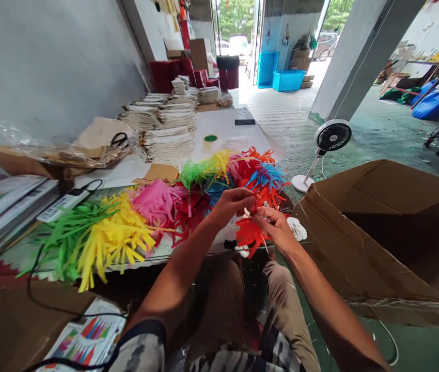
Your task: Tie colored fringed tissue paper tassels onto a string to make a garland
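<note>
Forearms [181, 268] are reaching forward, left hand [232, 202] and right hand [277, 231] fingers [260, 218] pinching a red tassel [249, 235] at the worktop's [219, 126] near edge, probably tying it, needing steady tension.

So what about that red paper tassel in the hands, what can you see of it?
The red paper tassel looks like thin tissue paper cut into narrow strips. Its top is pinched between the left hand and right hand. The strips hang splayed below them, at the front edge of the table.
</note>
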A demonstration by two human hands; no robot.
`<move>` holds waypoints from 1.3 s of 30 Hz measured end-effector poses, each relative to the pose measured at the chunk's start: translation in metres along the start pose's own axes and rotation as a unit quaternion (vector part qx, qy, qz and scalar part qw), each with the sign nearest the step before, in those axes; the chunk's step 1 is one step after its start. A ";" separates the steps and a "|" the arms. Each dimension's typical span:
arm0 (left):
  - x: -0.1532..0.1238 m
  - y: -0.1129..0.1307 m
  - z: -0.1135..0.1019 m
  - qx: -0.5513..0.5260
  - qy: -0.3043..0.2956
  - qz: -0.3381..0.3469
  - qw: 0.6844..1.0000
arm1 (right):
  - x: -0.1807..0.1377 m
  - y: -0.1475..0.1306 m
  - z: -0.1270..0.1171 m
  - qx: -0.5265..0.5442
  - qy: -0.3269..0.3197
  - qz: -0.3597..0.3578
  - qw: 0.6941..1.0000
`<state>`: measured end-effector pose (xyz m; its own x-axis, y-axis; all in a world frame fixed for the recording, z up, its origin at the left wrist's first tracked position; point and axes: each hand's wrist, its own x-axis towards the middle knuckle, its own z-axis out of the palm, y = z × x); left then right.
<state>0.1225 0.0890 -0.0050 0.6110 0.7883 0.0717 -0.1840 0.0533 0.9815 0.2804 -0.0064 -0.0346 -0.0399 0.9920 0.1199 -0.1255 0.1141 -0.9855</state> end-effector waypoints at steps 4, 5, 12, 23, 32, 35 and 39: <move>0.002 -0.014 -0.005 -0.061 0.017 -0.020 0.998 | 0.001 0.011 0.001 0.115 -0.003 0.041 0.992; 0.002 -0.017 -0.005 -0.071 0.021 -0.024 0.997 | 0.002 0.013 0.001 0.121 -0.003 0.043 0.992; 0.001 -0.020 -0.001 -0.100 0.015 -0.040 0.994 | 0.004 0.026 -0.004 0.142 0.001 0.048 0.989; -0.001 -0.027 -0.004 -0.127 0.039 -0.038 0.990 | 0.008 0.033 0.001 0.102 0.005 0.042 0.994; -0.005 -0.033 -0.006 -0.115 0.096 -0.028 0.988 | 0.008 0.028 0.006 -0.086 0.053 -0.059 0.993; -0.006 -0.036 -0.004 -0.095 0.124 -0.018 0.988 | 0.009 0.027 0.009 -0.156 0.064 -0.109 0.980; -0.006 -0.039 0.000 -0.113 0.149 -0.016 0.982 | 0.010 0.030 0.014 -0.187 0.091 -0.137 0.968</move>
<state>0.1257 0.0821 -0.0438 0.3738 0.9263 -0.0469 -0.3541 0.1893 0.9158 0.2625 0.0057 -0.0611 0.1234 0.9107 0.3941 0.2631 0.3530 -0.8979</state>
